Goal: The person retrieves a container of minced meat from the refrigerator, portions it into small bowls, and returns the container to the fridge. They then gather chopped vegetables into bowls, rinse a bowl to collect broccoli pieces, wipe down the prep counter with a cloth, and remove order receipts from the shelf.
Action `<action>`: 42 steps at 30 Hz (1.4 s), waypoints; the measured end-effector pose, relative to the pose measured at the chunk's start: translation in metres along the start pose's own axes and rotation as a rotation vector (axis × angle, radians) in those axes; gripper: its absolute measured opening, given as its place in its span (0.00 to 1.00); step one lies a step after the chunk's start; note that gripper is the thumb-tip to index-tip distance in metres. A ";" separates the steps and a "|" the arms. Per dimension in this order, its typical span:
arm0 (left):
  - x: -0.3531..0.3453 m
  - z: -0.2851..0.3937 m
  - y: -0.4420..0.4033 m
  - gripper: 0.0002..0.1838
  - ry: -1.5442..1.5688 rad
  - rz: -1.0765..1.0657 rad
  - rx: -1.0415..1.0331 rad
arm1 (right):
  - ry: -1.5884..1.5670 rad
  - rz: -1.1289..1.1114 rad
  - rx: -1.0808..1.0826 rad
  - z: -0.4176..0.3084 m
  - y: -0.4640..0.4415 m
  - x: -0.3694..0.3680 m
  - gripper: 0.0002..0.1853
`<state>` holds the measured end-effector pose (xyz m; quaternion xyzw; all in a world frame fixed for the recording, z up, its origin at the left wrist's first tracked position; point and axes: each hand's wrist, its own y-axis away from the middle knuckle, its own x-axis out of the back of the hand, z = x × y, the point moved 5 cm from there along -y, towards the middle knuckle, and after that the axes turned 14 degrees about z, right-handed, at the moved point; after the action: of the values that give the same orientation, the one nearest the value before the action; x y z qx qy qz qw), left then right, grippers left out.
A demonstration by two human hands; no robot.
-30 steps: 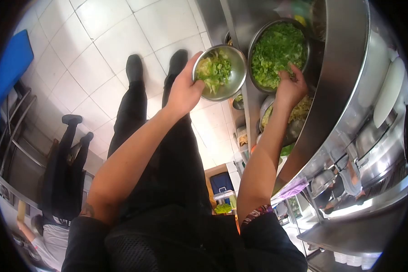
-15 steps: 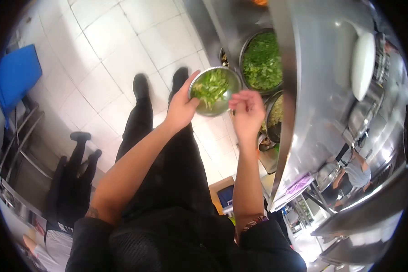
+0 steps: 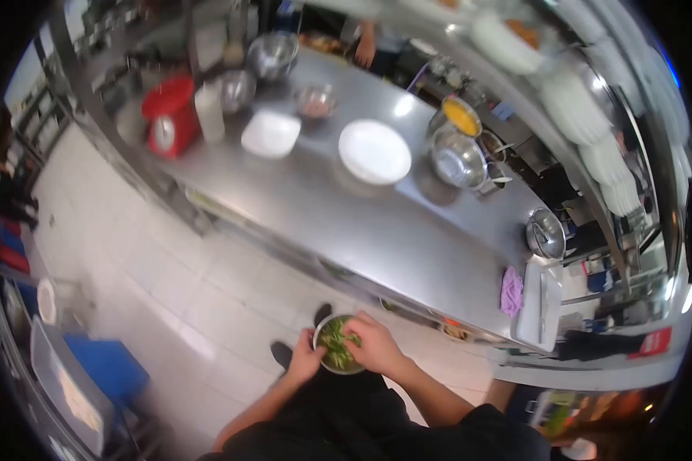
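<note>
A small metal bowl (image 3: 345,372) of chopped green vegetables (image 3: 334,349) is held low in front of my body, above the tiled floor. My left hand (image 3: 306,359) grips the bowl's left side, with the thumb at the rim. From the right, my right hand (image 3: 375,346) reaches over the rim, its fingers curled together in the greens. The fingertips are partly hidden among the pieces.
Ahead stretches a steel counter (image 3: 307,207) carrying a red scale (image 3: 171,123), a white square dish (image 3: 271,134), a white bowl (image 3: 374,152), metal bowls (image 3: 459,159) and a purple cloth (image 3: 511,292). Another person's hand (image 3: 366,49) shows beyond it.
My view has swung up from the floor to the counter. The bowl has stayed in my left hand, while my right hand has moved from beside its rim into the greens.
</note>
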<state>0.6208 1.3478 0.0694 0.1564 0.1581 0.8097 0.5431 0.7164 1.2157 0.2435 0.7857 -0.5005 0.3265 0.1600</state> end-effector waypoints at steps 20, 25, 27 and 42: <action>-0.039 0.207 -0.199 0.20 0.360 0.049 -0.100 | -0.826 0.371 -0.698 0.164 -0.178 0.055 0.06; 0.016 0.222 -0.314 0.29 0.607 0.260 0.174 | -1.086 0.686 -0.661 0.179 -0.255 0.071 0.06; 0.042 0.213 -0.365 0.29 0.619 0.219 0.302 | -1.178 0.880 -0.729 0.201 -0.276 0.059 0.09; 0.109 0.176 -0.323 0.19 0.560 0.186 0.437 | -1.048 0.881 -0.907 0.197 -0.304 -0.020 0.13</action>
<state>0.9240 1.5805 0.0998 0.0546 0.4549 0.8142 0.3565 1.0508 1.2509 0.1078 0.4267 -0.8562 -0.2841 0.0647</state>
